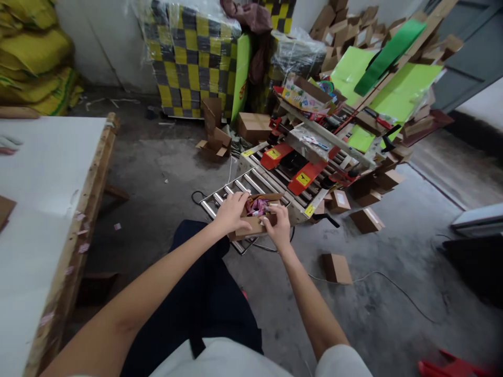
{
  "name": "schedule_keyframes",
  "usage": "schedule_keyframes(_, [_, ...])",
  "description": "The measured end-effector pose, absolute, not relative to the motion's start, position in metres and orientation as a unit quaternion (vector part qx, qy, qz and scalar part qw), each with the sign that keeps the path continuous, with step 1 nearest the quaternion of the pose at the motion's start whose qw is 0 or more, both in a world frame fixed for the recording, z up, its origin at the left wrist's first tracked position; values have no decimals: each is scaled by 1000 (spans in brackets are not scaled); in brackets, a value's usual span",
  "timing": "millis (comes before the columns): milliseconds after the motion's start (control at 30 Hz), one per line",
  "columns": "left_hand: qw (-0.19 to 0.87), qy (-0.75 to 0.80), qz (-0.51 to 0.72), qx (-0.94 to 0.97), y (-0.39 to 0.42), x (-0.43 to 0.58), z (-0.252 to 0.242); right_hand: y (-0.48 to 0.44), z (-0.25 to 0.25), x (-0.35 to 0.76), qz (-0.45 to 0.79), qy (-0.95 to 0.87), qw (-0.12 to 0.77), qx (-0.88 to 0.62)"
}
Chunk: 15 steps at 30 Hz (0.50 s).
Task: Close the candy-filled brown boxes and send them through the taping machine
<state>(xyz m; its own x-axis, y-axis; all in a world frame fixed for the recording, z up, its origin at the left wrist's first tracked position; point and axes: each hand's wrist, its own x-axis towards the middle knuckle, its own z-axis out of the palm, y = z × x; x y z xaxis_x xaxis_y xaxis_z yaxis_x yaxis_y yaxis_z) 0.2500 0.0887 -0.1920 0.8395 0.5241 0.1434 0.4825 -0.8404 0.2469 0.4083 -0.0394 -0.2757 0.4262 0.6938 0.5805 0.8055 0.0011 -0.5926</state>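
A small open cardboard box [251, 227] sits on the roller conveyor's end in front of me. Pink and purple wrapped items [257, 206] fill it; their exact kind is too small to make out. My left hand [231, 213] spans the box's left end, thumb on the near side and fingers towards the far side. At the right end, my right hand [278, 224] is bent round the box, its thumb at the near edge and its fingers curled over the top. Something small and pale shows by the right thumb.
The roller conveyor [255, 180] leads to a taping machine [310, 167] with red guides. A white-topped table [47, 173] stands left, with part of another person's gloved hand [10, 144] at its edge. Cardboard boxes [337, 268] and a cable [393, 285] lie on the floor.
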Motion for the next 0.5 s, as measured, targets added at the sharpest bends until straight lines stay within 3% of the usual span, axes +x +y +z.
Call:
schedule_keyframes(167, [11,281,155,947,62,237,-205,-33,-264,404,5,-587,353,-729])
schedule_keyframes(367, [-12,283,121,951,42,245,-224,-17,-239,399,50,-590,207,-779])
schedule_keyframes(500, [-21,262,103,959,47,259,-222,-13,-240,397,56,-596,185,-779])
